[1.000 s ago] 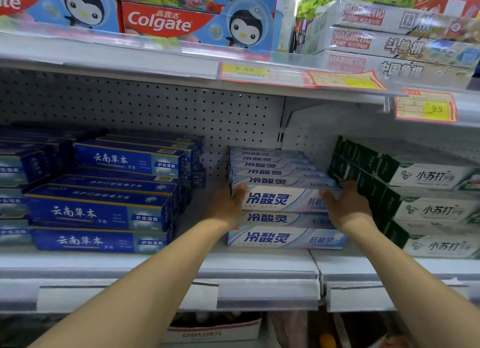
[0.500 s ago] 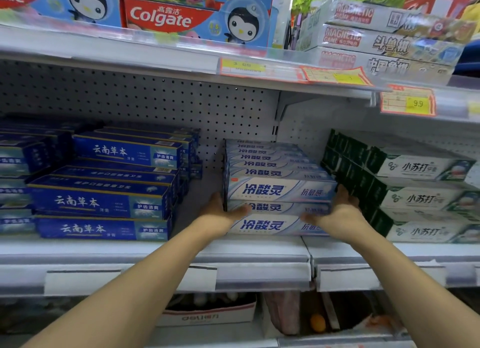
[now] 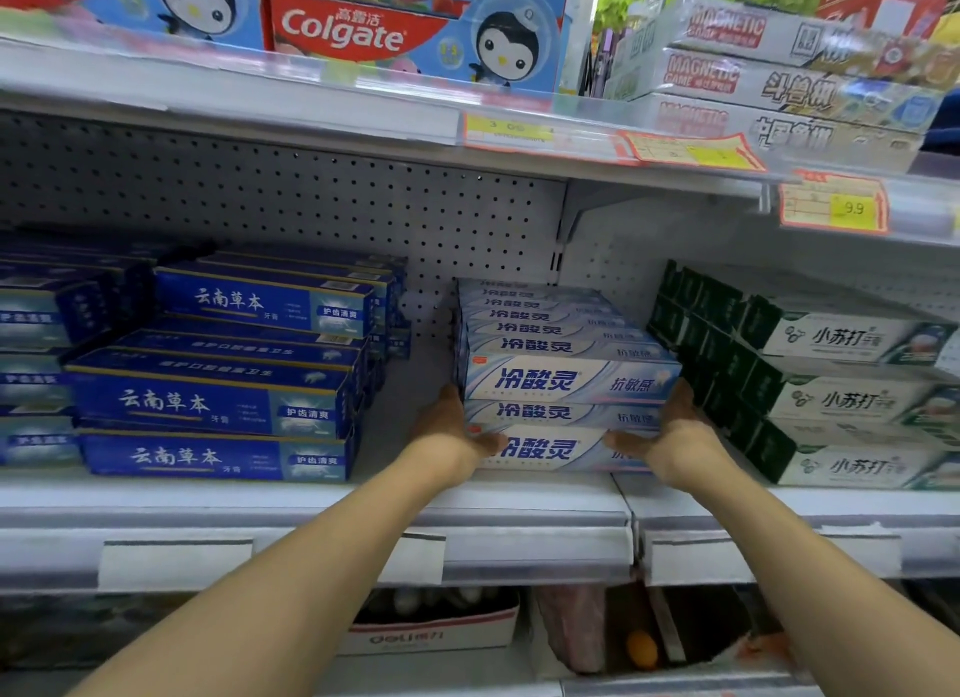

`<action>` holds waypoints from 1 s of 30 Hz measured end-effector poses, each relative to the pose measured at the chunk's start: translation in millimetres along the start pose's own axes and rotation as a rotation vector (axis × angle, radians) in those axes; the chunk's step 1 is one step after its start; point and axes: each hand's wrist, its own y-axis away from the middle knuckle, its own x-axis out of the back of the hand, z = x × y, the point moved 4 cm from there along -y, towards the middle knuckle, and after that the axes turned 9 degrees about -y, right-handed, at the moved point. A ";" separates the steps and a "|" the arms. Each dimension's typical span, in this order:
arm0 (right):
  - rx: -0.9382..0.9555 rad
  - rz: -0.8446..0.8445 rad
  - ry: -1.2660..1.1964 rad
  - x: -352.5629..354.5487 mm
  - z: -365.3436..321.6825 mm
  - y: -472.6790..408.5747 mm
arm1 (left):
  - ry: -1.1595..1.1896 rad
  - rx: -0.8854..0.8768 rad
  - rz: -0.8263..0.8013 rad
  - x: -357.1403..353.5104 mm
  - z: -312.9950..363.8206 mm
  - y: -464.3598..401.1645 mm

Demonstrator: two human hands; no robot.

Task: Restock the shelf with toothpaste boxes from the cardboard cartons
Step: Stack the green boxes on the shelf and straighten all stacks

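On the top shelf at the far right lie stacked magnetic game boxes [image 3: 769,67]. Yellow-and-red price tags [image 3: 834,208] hang along that shelf's edge. Below, near the bottom, a white carton [image 3: 436,634] sits left of an orange ball [image 3: 641,649].

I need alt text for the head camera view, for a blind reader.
Two hands, left hand and right hand, hold the sides of a white toothpaste box stack on a store shelf. Blue boxes sit left, green-and-white boxes right.
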 end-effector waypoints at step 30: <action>0.145 0.144 0.399 -38.1 -75.1 3.5 | 0.596 0.170 -0.043 18.5 -10.1 -42.0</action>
